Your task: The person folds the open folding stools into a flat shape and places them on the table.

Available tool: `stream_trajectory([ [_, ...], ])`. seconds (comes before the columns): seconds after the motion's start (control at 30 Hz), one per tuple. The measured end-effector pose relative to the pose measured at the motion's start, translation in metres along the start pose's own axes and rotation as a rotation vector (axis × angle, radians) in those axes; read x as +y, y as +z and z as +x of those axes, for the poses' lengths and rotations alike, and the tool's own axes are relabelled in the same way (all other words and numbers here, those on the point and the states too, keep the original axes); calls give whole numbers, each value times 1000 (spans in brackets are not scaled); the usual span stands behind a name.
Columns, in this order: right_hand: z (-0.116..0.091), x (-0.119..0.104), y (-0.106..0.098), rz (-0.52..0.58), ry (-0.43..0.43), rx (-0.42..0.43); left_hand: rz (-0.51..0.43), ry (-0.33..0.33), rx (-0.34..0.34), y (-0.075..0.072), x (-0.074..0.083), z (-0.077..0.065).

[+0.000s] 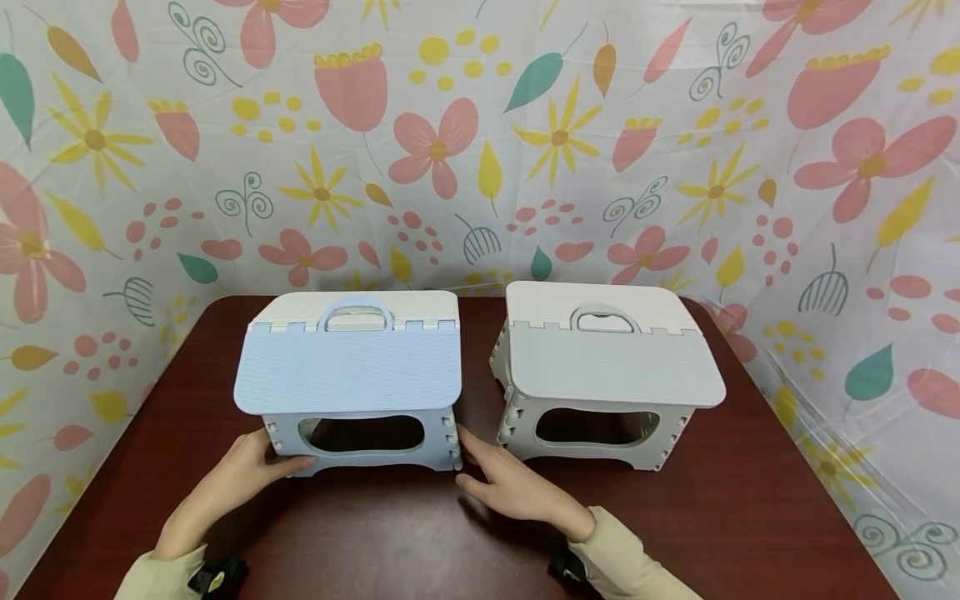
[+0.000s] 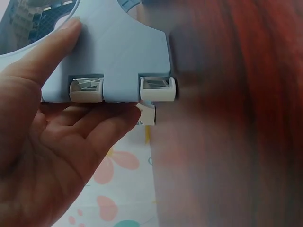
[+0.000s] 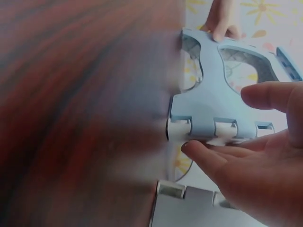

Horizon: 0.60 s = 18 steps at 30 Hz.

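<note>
A blue and white folding step stool (image 1: 348, 367) stands unfolded on the table, its carry handle (image 1: 356, 305) lying across the top. Low on its left side, my left hand (image 1: 231, 482) grips the leg corner: in the left wrist view the thumb (image 2: 52, 47) presses the front panel and the fingers reach round the hinged side. My right hand (image 1: 513, 487) is at the lower right corner, fingers straight along that side. Its thumb (image 3: 267, 94) is held apart from the fingers, in front of the leg panel.
Right of the blue stool stands a grey and white folding stool (image 1: 611, 367), also unfolded, with a narrow gap between them. Both are on a dark red-brown table (image 1: 360, 533). A flower-printed cloth (image 1: 480, 125) hangs behind and at the sides.
</note>
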State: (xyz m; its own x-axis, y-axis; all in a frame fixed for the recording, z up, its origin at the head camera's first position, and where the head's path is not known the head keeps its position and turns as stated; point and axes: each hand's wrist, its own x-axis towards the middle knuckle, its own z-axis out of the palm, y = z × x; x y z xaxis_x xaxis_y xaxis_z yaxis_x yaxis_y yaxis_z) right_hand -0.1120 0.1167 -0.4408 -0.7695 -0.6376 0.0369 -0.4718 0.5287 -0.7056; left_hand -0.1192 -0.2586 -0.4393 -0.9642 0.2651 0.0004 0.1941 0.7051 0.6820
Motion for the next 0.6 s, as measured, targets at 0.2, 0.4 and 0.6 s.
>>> stream_trajectory([
  [0.2,9,1,6,10,10,43,-2,24,23,2,-2,3],
  [0.4,16,0,8,21,51,59,-3,66,63,3,-4,5],
  [0.6,23,-3,8,40,76,80,-5,83,62,1,-2,6],
])
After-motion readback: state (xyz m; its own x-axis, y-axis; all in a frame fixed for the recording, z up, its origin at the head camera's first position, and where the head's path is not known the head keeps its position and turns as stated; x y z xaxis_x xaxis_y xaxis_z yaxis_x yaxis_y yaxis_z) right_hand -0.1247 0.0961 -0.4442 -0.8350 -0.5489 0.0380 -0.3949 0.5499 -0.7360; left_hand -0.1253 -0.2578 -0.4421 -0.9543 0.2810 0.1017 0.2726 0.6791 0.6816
